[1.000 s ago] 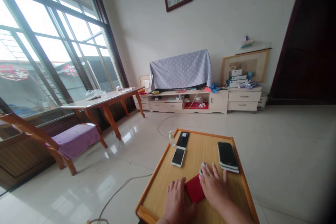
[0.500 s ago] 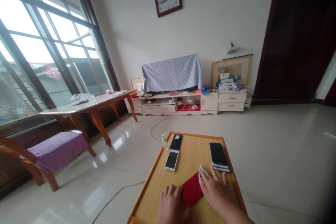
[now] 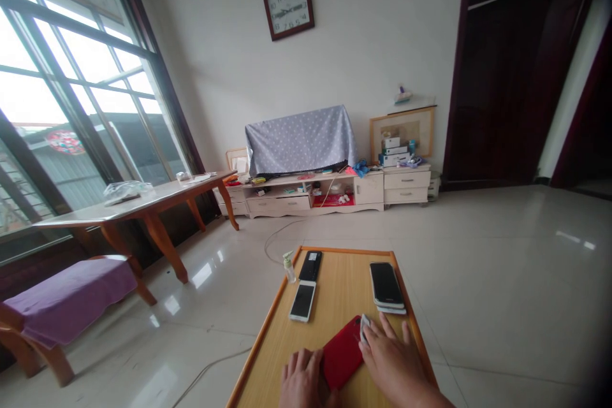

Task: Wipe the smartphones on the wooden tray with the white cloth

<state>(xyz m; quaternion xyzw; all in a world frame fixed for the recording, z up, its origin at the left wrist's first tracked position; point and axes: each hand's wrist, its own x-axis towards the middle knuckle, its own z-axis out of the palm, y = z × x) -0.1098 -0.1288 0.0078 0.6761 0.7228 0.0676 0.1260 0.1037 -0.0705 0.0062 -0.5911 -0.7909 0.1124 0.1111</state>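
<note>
A red smartphone [image 3: 342,353] lies slantwise on the wooden table [image 3: 335,293], back side up. My left hand [image 3: 301,377] is closed on its left end, fingers bent and thumb at the near edge. At the phone's upper right end, my right hand [image 3: 388,352] presses a small whitish cloth [image 3: 364,324] with its fingertips, the other fingers stretched out. Just beyond that hand lies a stack of phones [image 3: 386,283], a dark screen on top. Toward the left edge are a white phone [image 3: 302,301] and a black phone [image 3: 310,266].
A small pump bottle [image 3: 289,266] stands on the table's left edge. A cable [image 3: 210,366] crosses the tiled floor. To the left are a chair with a purple cover [image 3: 71,296] and a larger table [image 3: 162,194]. A low cabinet [image 3: 370,191] lines the far wall.
The camera view has turned slightly right, so everything sits further left. My right hand and the cloth have shifted a little on the phone, showing more of its upper corner.
</note>
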